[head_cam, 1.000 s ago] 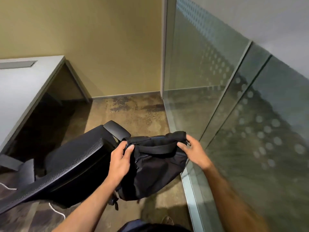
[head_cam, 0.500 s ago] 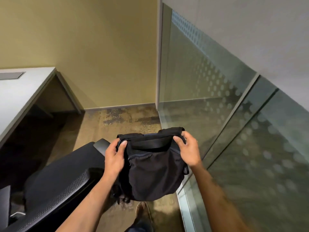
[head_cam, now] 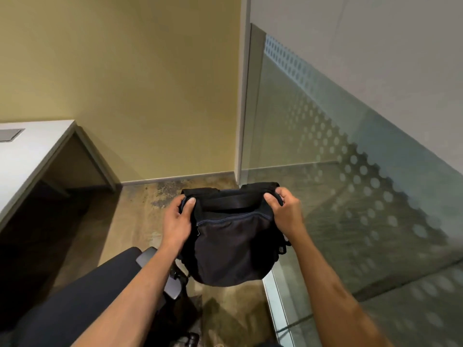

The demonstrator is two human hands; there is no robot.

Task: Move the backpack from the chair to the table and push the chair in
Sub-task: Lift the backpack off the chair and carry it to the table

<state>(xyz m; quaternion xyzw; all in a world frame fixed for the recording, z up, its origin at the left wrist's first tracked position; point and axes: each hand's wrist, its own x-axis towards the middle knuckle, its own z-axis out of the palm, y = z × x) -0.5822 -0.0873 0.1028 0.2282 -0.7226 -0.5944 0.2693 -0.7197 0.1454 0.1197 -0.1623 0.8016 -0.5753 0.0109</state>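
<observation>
A black backpack (head_cam: 233,244) hangs in the air in front of me, above the floor and to the right of the chair. My left hand (head_cam: 179,221) grips its top left corner and my right hand (head_cam: 285,211) grips its top right corner. The black office chair (head_cam: 82,296) sits at the lower left, its seat bare, with a grey armrest (head_cam: 146,256) under my left forearm. The white table (head_cam: 27,156) stands at the far left against the yellow wall.
A frosted glass partition (head_cam: 350,196) with a dot pattern runs along the right, its metal floor rail (head_cam: 278,309) close to the backpack. A grey cable hatch (head_cam: 10,135) is set in the table top. Brown mottled floor lies between chair and wall.
The backpack has been lifted up and away from the chair, and both hands rose with it. My view has tilted upward, so the chair sits lower in the frame.
</observation>
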